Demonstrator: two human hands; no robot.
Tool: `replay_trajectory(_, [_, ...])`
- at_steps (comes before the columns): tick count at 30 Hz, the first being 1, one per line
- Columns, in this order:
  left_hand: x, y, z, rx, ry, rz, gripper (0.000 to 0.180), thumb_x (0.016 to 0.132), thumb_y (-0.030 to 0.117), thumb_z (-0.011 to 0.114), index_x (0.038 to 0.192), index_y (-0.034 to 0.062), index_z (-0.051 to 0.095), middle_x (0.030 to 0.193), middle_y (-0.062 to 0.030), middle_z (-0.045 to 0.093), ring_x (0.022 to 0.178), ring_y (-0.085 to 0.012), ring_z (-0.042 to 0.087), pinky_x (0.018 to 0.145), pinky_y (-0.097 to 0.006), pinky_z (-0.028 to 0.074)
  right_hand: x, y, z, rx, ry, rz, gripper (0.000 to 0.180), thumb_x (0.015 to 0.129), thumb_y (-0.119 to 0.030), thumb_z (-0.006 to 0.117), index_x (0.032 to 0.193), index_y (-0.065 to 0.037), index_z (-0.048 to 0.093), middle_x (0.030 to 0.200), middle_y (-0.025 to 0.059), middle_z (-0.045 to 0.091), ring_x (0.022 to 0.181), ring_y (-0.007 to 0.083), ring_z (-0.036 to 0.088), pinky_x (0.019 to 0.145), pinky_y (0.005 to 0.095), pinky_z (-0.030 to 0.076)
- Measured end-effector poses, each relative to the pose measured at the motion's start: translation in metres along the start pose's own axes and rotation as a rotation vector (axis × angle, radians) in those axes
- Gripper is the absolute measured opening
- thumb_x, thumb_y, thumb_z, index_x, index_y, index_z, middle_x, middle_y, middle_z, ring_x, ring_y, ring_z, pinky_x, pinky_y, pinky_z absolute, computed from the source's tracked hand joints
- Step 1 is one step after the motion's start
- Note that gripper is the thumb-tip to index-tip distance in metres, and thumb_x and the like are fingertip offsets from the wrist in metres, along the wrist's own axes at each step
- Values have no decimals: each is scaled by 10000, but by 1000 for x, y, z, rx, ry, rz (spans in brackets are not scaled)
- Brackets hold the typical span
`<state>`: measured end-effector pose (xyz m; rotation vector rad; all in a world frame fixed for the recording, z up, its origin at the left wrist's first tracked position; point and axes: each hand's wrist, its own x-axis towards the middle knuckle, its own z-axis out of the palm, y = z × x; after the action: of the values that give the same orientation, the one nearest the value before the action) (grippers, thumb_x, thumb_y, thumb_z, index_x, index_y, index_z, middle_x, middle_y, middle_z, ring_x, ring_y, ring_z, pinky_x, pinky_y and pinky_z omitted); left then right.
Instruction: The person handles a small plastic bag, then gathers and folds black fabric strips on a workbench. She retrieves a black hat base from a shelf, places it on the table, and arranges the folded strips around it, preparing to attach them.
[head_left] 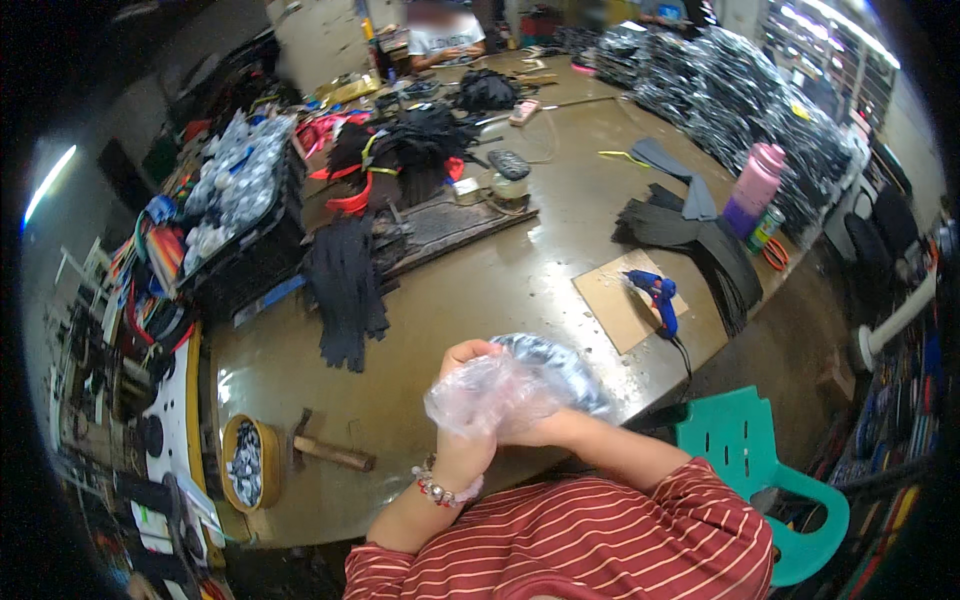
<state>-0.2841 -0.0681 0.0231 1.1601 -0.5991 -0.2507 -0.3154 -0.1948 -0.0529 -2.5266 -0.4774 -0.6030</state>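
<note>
Both hands hold a clear plastic bag over the near edge of the table. My left hand is closed around its bunched end, with the fingers partly covered by the film. My right hand grips the bag from below right, and most of its fingers are hidden behind the plastic. Toward the far right the bag stretches over a dark, shiny content, whose kind I cannot make out. A beaded bracelet circles my left wrist.
A hammer and a yellow tub of small metallic pieces lie left. A blue glue gun rests on a board to the right, by black strips. A green chair stands close right.
</note>
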Motion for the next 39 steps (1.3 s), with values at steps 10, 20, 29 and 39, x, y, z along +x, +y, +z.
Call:
replay_trajectory(10, [-25, -59, -26, -844, 178, -629, 264, 933, 103, 478, 1186, 28, 493, 1216, -118, 529, 1070, -179, 539, 925, -306, 471, 78, 29, -45, 917, 1106, 114, 44, 866, -95, 540, 880, -72, 505, 722, 4, 478, 671, 100, 458, 631, 245, 413])
replay_trajectory(20, [35, -72, -104, -334, -97, -631, 191, 871, 163, 606, 1000, 26, 579, 887, -38, 635, 807, -82, 607, 732, -227, 511, 42, 11, -35, 464, 86, 11, 147, 724, -40, 679, 840, -1, 596, 1025, 102, 596, 870, 167, 586, 786, 285, 463])
replay_trajectory(29, [5, -49, -42, 478, -131, -98, 415, 758, 210, 742, 1043, 6, 520, 1120, -79, 501, 1031, -175, 525, 878, -294, 452, 50, 18, 24, 1169, 721, 533, 119, 818, -38, 646, 884, -47, 548, 941, 76, 588, 694, 101, 562, 630, 229, 474])
replay_trajectory(39, [-20, -73, -115, 904, 343, 177, 127, 743, 137, 706, 773, 59, 610, 1275, -112, 446, 1246, -305, 368, 993, -402, 329, 47, -4, 40, 1477, -18, 677, 690, 751, 77, 642, 1364, -21, 340, 1053, 81, 600, 881, 124, 595, 800, 242, 473])
